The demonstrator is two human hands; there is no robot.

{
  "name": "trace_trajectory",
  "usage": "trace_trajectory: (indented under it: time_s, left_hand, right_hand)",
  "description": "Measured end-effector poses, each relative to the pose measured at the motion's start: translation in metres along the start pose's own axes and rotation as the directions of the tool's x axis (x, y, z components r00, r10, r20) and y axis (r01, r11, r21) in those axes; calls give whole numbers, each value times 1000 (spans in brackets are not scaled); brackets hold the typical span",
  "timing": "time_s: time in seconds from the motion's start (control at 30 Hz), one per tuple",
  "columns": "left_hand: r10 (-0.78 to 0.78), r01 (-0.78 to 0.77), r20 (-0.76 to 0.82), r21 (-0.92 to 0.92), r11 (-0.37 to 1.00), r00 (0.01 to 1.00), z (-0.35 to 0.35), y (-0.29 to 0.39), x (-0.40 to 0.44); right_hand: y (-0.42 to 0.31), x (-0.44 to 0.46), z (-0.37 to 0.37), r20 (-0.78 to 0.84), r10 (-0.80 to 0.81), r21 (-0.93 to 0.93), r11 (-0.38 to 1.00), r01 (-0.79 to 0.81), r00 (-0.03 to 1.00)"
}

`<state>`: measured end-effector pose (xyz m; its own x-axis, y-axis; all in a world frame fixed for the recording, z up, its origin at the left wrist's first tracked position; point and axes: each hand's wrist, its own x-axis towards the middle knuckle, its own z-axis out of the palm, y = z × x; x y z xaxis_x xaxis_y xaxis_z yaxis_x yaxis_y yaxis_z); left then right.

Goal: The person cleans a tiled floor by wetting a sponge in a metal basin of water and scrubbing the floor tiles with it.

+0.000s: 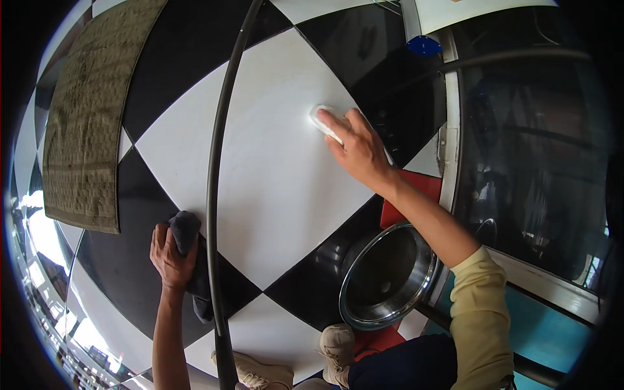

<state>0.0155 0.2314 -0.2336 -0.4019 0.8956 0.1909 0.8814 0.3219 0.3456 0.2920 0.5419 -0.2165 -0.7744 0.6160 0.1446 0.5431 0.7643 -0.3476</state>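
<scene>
Well, right hand (351,138) near tile edge (324,58)

Floor (260,162), checkered in black and white; brown mat (91,123), spread at left; dark glossy panel (533,162), white-framed, at right; light (45,231), reflected.

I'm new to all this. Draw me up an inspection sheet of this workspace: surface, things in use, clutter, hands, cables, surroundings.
Surface: glossy black-and-white checkered floor.
Job's things: white pad on a white tile; dark cloth, bunched. The pad's material cannot be told.
Clutter: metal basin beside the right arm; small blue object farther off.
Grippers: no robot; bare left hand grips the cloth, bare right hand holds the pad.
Cables: long dark tube crosses between the hands; hose, cable or bar, cannot tell.
Surroundings: textured mat, dark glossy panel, shoes.
</scene>
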Motion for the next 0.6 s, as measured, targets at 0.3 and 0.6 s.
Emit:
trace_trajectory:
  time_s: [0.3,0.6]
  left_hand:
    - [-29,29,21,-30,999,999,-1,1,0]
    - [-44,45,37,-33,998,998,1,-1,-2]
  right_hand:
    - [-5,-3,6,-57,-72,38,996,74,996]
    - [-7,-1,8,-87,-42,38,998,45,995]
